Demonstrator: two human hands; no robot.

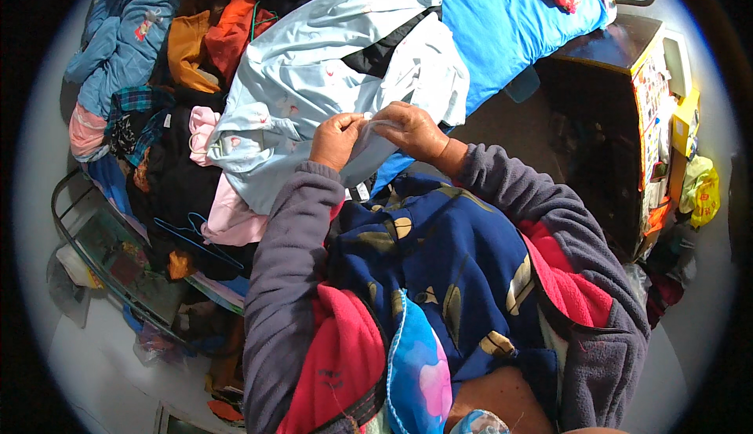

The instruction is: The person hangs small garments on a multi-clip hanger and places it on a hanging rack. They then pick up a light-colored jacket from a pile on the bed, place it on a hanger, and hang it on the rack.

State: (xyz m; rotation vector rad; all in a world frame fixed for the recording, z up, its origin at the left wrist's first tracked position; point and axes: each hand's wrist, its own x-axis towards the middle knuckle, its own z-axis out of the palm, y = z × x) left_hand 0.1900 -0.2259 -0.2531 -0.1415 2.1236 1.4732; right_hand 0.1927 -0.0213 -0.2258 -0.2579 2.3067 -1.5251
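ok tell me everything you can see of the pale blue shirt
The pale blue shirt looks like thin, soft woven fabric with small, scattered reddish prints. It lies spread but rumpled, one sleeve stretching toward the top of the view; what looks like its collar sits at the left. Black cloth shows through a gap in it. Pink fabric pokes out at its lower left, and bright blue bedding lies to its right. The left hand and right hand pinch its near edge.
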